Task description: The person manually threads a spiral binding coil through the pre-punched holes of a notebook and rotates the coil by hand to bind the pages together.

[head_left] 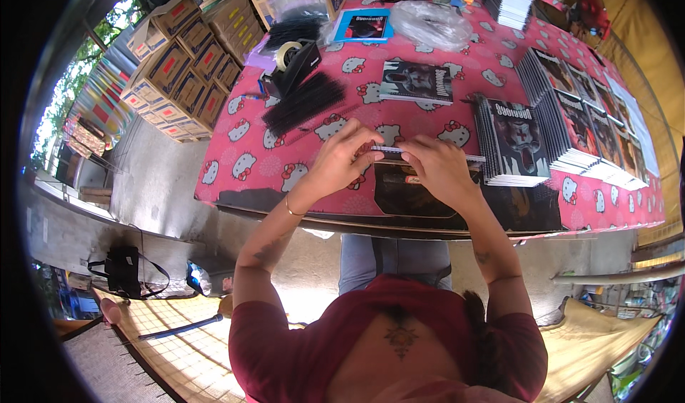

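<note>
Booklet (410,185), dark-covered and lying flat at the near edge of the table (285,117), sits under both hands in the head view, its white spine strip running along its far side between the two sets of fingertips. Left hand (341,159) rests on the pink patterned cloth just left of the booklet, fingers curled and pinched onto the left end of that strip. Right hand (439,167) lies on the booklet's top edge, fingers bent down and pressed together against the strip; whether it grips or only presses cannot be told. Just beside the right hand, toward the right edge, stands a stack of dark-covered booklets (514,142), and further right a long fanned row of booklets (592,117) runs along that side up to the far corner. One single booklet (416,82) lies near the middle of the table. Left of the hands a bundle of black binding combs (303,103) lies slanted, with a tape dispenser (296,60) behind it. At the far edge are a blue-framed booklet (364,26), a clear plastic bag (432,23) and a pile of white-edged booklets (508,3). Cardboard boxes (185,67) are stacked beyond the left edge.
</note>
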Motion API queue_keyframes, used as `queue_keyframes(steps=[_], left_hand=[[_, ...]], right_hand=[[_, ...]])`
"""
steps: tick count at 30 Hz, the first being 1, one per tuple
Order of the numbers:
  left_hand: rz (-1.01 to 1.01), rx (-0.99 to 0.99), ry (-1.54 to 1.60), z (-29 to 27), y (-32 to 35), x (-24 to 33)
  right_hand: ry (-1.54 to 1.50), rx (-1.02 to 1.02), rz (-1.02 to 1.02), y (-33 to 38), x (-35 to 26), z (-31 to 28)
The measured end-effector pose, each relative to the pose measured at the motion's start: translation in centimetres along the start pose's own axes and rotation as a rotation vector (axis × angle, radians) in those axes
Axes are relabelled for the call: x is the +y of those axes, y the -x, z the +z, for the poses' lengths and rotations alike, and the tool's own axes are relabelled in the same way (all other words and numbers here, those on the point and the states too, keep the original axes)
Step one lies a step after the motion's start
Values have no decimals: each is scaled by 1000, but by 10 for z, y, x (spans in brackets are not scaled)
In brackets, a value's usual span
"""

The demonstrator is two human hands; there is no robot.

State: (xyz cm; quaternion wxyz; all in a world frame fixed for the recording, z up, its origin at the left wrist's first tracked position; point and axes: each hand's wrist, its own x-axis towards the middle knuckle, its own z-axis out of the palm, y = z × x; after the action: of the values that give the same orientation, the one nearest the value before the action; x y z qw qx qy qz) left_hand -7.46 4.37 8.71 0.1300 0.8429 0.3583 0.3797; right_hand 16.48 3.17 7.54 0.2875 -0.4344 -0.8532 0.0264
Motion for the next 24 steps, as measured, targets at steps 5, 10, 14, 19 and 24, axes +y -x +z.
queue_keyframes(steps=[5, 10, 14, 19, 24], left_hand=[[-50, -164, -39, -2, -3, -17], [-23, -49, -570, 23, -10, 15], [-127, -25, -671, 85, 57, 19], [-114, 127, -621, 56, 18, 11], [-46, 33, -768, 93, 71, -1]], right_hand=[[-12, 3, 3, -7, -1, -1], [-18, 54, -2, -10, 7, 4], [-59, 89, 2, -9, 2, 6], [-45, 78, -22, -10, 7, 4], [-43, 28, 0, -5, 2, 9]])
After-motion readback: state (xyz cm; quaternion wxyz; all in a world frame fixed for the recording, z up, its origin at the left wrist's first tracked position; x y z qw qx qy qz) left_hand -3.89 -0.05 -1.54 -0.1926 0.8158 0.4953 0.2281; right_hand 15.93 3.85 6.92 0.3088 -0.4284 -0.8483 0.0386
